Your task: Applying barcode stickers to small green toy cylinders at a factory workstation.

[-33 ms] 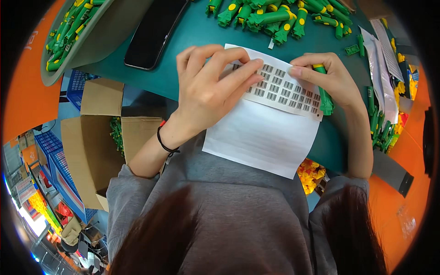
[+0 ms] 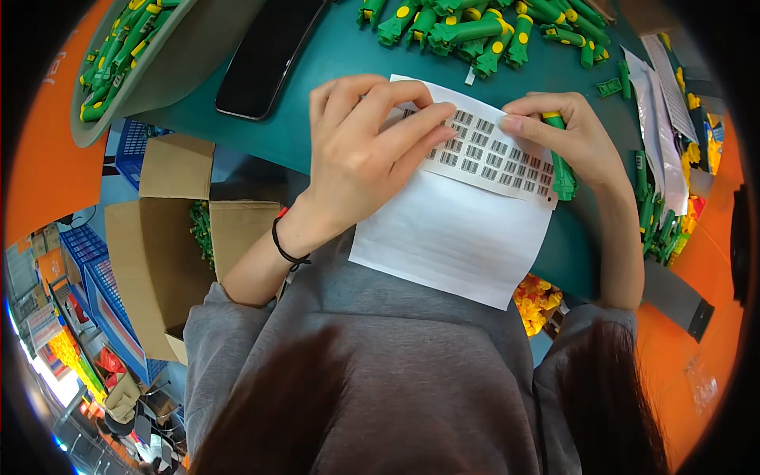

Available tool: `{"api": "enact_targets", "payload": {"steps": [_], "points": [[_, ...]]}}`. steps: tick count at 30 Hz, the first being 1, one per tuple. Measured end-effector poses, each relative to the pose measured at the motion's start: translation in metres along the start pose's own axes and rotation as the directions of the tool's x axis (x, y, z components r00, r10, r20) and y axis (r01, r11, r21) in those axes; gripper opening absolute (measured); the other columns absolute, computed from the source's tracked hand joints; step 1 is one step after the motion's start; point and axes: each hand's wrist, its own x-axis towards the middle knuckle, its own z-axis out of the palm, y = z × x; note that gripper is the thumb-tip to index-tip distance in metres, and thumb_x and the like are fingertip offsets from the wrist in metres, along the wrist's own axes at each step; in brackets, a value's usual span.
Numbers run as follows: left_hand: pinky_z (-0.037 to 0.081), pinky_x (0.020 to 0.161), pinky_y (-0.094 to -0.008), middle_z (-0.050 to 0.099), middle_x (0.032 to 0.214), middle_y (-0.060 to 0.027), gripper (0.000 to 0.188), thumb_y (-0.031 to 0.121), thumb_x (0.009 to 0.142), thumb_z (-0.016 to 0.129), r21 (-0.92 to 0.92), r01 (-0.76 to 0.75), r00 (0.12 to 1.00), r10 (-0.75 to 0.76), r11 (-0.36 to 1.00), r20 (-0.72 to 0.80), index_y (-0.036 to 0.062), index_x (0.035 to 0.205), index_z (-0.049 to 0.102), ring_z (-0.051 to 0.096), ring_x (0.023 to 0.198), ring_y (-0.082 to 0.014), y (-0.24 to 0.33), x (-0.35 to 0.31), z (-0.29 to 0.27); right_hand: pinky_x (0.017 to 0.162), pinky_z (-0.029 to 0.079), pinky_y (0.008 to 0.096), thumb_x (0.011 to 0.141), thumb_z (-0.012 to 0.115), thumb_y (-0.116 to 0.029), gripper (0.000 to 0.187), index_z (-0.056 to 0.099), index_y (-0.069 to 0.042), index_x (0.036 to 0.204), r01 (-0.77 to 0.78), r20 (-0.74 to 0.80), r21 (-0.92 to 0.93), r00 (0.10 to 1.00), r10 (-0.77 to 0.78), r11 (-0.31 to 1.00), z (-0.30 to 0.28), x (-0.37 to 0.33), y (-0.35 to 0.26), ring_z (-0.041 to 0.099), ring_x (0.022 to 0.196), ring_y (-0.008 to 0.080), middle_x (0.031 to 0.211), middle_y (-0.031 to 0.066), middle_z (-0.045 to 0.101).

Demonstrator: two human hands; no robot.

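Note:
A white sheet of barcode stickers (image 2: 480, 147), its lower part blank (image 2: 451, 229), slants across the table's near edge in front of me. Over its upper left, my left hand (image 2: 368, 146) has thumb and index finger pinched together at the barcode rows; whatever lies between the tips is too small to make out. At the sheet's right side, my right hand (image 2: 574, 138) is closed round a green plastic tube-shaped piece (image 2: 564, 176) with a yellow end. Its thumb rests on the sheet's upper edge. Part of the piece is hidden by the fingers.
Similar green-and-yellow pieces (image 2: 467, 32) lie heaped on the green table (image 2: 340, 47). A black phone (image 2: 265, 67) lies left of them. A grey tub (image 2: 186, 59) of pieces stands far left, above an open cardboard box (image 2: 138, 261). Plastic bags (image 2: 657, 119) lie at the right.

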Motion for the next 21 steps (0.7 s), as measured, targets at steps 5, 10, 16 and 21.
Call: {"api": "enact_targets", "payload": {"steps": [5,10,16,21], "points": [[0.044,0.078,-0.0345,0.069,0.094,0.0007,0.014,0.016,0.079,0.081,-0.321,0.285,0.956,-0.247,0.903,0.157,0.0103,0.091,0.077,0.061,0.085,-0.0207,0.004,0.011,0.003,0.064,0.043,0.0223,0.091,0.073,-0.018,0.023,0.075,0.005,0.094,0.075,-0.065,-0.145,0.994,-0.085,0.987,0.004,-0.003,0.001,0.055,0.072,0.0057,0.082,-0.0006,0.066],[0.05,0.069,-0.0315,0.069,0.091,-0.0063,0.008,0.008,0.085,0.076,-0.322,0.423,0.882,-0.305,0.847,0.358,0.0044,0.092,0.072,0.064,0.08,-0.0214,0.005,0.016,0.007,0.067,0.042,0.0218,0.097,0.066,-0.019,0.023,0.071,0.004,0.097,0.159,-0.198,-0.243,0.958,-0.209,0.957,0.01,-0.001,0.018,0.055,0.077,0.0054,0.088,-0.0005,0.066],[0.052,0.068,-0.0317,0.066,0.088,-0.0091,0.008,0.007,0.091,0.071,-0.249,0.434,0.862,-0.318,0.866,0.395,0.0011,0.095,0.066,0.066,0.078,-0.0229,0.006,0.009,0.011,0.058,0.029,0.0224,0.101,0.045,-0.022,0.018,0.048,-0.005,0.107,0.182,-0.284,0.516,0.958,-0.034,0.837,-0.002,-0.048,0.006,0.036,0.066,0.0085,0.086,-0.0008,0.038],[0.053,0.069,-0.0303,0.067,0.091,-0.0101,0.008,0.007,0.093,0.069,-0.259,0.484,0.826,-0.338,0.836,0.451,0.0008,0.098,0.066,0.066,0.078,-0.0216,0.009,0.015,0.006,0.072,0.039,0.0241,0.094,0.052,-0.021,0.031,0.047,-0.003,0.119,0.213,-0.289,0.664,0.957,-0.017,0.717,0.029,-0.058,0.035,0.042,0.079,0.0105,0.105,0.0049,0.043]]}}
